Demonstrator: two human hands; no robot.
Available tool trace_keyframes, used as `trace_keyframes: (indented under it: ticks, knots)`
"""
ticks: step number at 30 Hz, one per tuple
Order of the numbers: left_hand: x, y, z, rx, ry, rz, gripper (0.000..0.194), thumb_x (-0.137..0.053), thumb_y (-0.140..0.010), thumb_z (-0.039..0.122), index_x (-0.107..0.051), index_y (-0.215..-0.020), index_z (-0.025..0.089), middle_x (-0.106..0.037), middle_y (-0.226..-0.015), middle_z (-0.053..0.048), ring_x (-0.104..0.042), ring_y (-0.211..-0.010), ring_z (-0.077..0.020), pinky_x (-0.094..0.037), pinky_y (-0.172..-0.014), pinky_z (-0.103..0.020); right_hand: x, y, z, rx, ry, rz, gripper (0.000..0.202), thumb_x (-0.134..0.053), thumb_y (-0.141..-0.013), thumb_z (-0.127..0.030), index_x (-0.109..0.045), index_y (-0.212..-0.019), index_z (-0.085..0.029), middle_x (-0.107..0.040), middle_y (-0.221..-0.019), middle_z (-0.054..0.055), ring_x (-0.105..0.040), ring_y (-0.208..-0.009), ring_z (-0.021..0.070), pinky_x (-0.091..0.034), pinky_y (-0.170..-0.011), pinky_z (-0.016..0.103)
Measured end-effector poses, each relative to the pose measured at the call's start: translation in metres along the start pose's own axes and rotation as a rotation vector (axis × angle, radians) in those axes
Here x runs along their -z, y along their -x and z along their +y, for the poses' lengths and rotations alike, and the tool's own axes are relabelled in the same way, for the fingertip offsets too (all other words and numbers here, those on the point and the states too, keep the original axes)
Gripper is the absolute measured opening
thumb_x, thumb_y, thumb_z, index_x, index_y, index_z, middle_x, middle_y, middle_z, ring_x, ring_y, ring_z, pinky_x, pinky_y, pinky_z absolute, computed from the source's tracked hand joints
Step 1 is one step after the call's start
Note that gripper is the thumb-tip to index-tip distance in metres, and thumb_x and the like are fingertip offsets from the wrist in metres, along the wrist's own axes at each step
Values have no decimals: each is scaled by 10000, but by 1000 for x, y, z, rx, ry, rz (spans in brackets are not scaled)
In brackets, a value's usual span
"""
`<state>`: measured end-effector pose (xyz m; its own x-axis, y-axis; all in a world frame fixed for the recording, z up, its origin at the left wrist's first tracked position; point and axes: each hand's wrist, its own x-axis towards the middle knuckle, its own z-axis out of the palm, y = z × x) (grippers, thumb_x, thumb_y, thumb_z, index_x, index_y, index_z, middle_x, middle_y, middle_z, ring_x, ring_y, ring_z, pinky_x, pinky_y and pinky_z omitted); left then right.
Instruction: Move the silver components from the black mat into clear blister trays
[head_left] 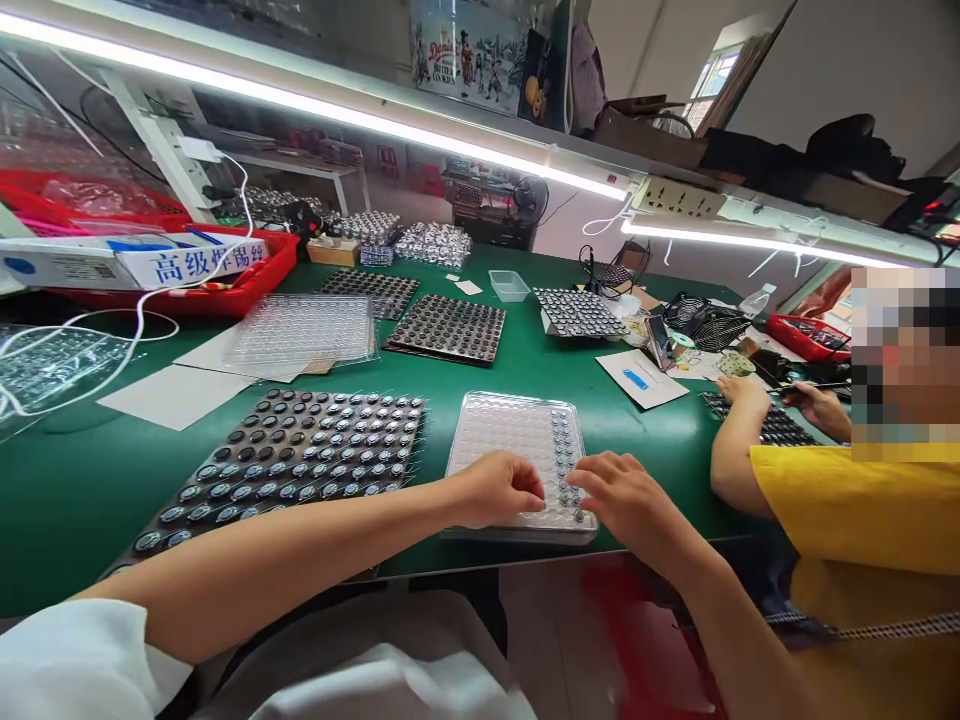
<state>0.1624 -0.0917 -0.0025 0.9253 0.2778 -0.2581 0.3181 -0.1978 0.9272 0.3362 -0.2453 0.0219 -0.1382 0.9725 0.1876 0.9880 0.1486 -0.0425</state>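
Note:
A clear plastic blister tray (pixel 495 430) lies in front of me, with small round metal parts (pixel 562 455) in the columns along its right side. My left hand (pixel 499 490) is over the tray's front middle, thumb and fingers pinched together; whatever is between them is too small or hidden. At the right edge of the tray, my right hand (pixel 626 495) hovers with bent, parted fingers and nothing visible in them. Left of the tray, a dark board (pixel 300 455) carries rows of round parts with thin wires; my left forearm passes over its front part.
Two more filled boards, one a dark board (pixel 450 328), stand behind, near an empty-looking clear box (pixel 508 286). Stacked clear trays (pixel 304 330) and a red basket (pixel 281 265) are at left. A co-worker in a yellow sleeve (pixel 847 500) works close on my right.

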Motion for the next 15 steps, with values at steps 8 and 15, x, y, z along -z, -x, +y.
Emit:
trace_keyframes:
  ticks: [8, 15]
  knots:
    - [-32, -25, 14, -33, -408, 58, 179, -564, -736, 264, -692, -829, 179, -704, -797, -41, -612, -727, -187, -409, -579, -250, -29, 63, -1, -395, -224, 546, 216, -536, -890, -241, -549, -1105, -251, -613, -1032, 50, -589, -972, 186, -473, -860, 359]
    - [-44, -27, 24, -11, -660, 77, 171, -560, -738, 275, -669, -814, 167, -703, -854, -103, -644, -813, -267, -453, -642, -312, -62, 89, -24, -546, -230, 590, 165, -553, -877, -270, -570, -1037, -231, -636, -992, 51, -611, -941, 186, -500, -833, 342]
